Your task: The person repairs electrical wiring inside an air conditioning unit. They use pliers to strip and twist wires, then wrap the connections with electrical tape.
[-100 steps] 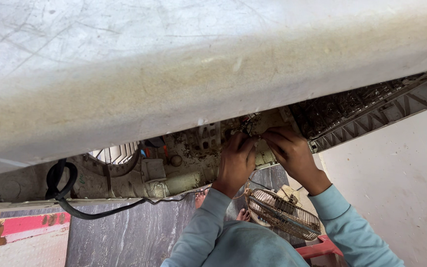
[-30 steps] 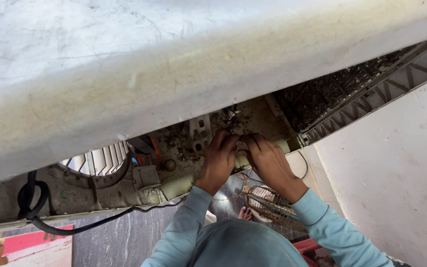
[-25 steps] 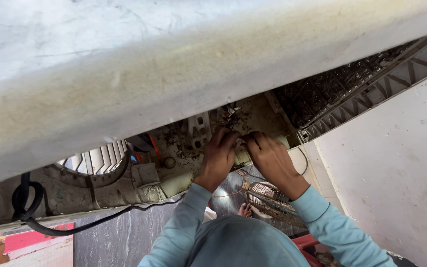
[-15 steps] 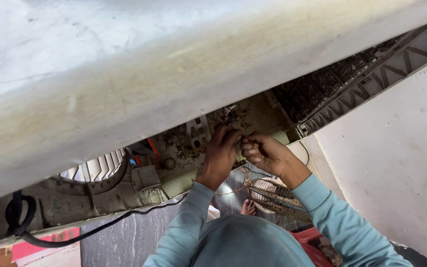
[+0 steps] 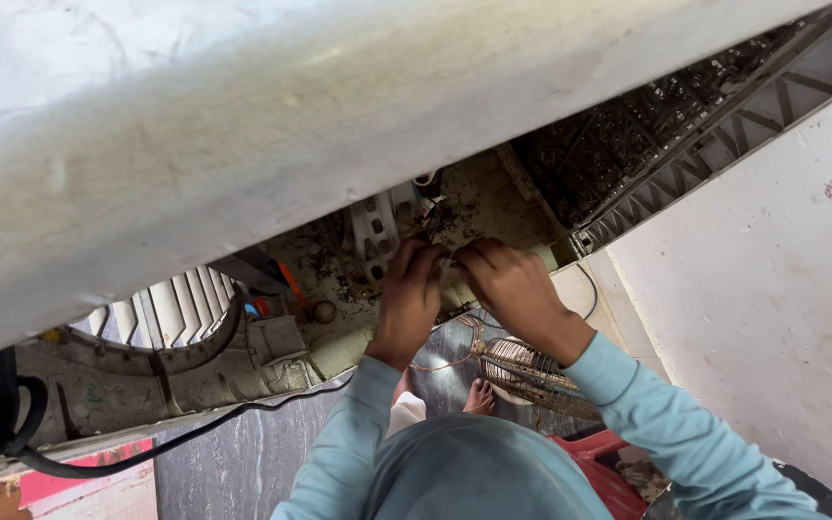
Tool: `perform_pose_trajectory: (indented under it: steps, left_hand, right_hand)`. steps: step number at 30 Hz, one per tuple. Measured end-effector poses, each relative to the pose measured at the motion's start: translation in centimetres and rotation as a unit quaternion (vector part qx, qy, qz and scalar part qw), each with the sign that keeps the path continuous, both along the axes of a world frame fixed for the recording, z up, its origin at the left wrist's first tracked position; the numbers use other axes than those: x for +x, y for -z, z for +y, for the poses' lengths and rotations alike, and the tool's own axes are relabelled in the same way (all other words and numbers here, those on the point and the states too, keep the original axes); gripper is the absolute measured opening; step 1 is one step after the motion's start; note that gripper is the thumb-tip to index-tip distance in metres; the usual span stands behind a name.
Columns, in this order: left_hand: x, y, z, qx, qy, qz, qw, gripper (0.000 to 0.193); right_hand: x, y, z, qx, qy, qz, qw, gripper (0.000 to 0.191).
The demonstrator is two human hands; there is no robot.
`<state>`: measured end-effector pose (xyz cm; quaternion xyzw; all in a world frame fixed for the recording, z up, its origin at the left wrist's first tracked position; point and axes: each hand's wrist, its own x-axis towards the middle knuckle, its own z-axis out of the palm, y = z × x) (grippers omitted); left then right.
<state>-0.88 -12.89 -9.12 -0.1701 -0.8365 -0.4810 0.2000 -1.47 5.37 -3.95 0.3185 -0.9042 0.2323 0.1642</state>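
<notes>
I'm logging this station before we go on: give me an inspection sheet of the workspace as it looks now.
Surface: dirty machine base, debris-strewn.
Job's things: small part between the fingertips, too hidden to identify; white bracket beside it.
Clutter: wire fan guard below; red plastic item.
Hands: left hand and right hand meet at the base's edge.
Cables: black cable looped at left; thin wire.
Surroundings: white housing, blower wheel, pale wall.

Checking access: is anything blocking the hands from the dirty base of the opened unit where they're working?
Nothing visible does. The left hand and right hand already rest on the dirty base, fingertips meeting. The white cover overhangs above, but doesn't cross their path.
</notes>
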Motion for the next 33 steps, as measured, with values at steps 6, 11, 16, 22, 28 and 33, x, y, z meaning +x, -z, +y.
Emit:
perform_pose_trajectory:
  steps: [6, 11, 16, 22, 28, 33]
  left_hand:
    - [0.3, 0.0, -0.8, 0.004, -0.011, 0.001, 1.0, 0.023]
    - [0.9, 0.0, -1.2, -0.003, -0.021, -0.006, 1.0, 0.022]
    - [1.1, 0.0, -1.3, 0.02, -0.025, -0.029, 0.999, 0.02]
    - [0.5, -0.1, -0.9, 0.032, -0.023, -0.014, 0.999, 0.02]
    - [0.9, 0.1, -0.8, 0.012, -0.009, -0.019, 1.0, 0.022]
    - [1.3, 0.2, -0.4, 0.009, -0.003, -0.026, 1.0, 0.02]
  right_hand:
    - [-1.5, 3.7, -1.6, -0.191, 0.057, -0.243, 0.949, 0.02]
    - [-2.4, 4.8, -2.0, -0.512, 0.054, -0.685, 0.516, 0.02]
    - [-0.1, 2.8, -2.2, -0.144, 0.097, -0.201, 0.964, 0.02]
    - [0.5, 0.6, -2.2, 0.049, 0.021, 0.044, 0.998, 0.024]
    - [-0.1, 3.6, -1.4, -0.051, 0.003, -0.017, 0.999, 0.014]
    - [-2.0, 6.3, -0.4, -0.435, 0.027, -0.554, 0.709, 0.016]
